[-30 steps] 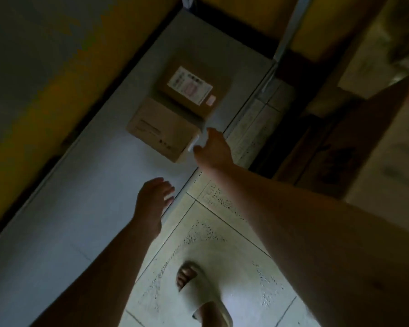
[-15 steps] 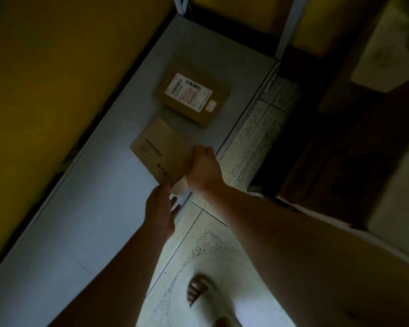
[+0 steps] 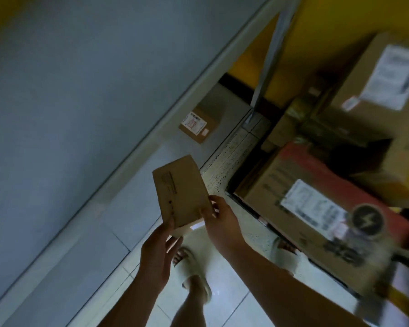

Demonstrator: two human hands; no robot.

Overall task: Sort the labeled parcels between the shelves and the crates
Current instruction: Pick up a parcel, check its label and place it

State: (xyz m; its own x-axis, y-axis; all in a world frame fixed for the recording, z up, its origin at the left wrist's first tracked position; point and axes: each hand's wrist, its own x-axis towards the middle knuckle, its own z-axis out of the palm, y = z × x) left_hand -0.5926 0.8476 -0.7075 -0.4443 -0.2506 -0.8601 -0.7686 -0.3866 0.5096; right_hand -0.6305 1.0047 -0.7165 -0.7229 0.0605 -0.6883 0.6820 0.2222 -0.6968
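A flat brown parcel (image 3: 182, 190), its print unreadable, is pinched at its lower corners by the left hand (image 3: 158, 253) and right hand (image 3: 220, 223) above the grey shelf (image 3: 137, 208) edge, near a carton (image 3: 293, 185) marked with a lightning-bolt badge (image 3: 367, 220).

print on the held parcel (image 3: 182, 190) is too small to read. labels on the big box (image 3: 269, 185) and the upper carton (image 3: 354, 74) are blurred; both boxes run off the right edge.

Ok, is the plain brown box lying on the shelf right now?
No, the left hand and right hand hold the plain brown box by its lower end, raised clear of the shelf.
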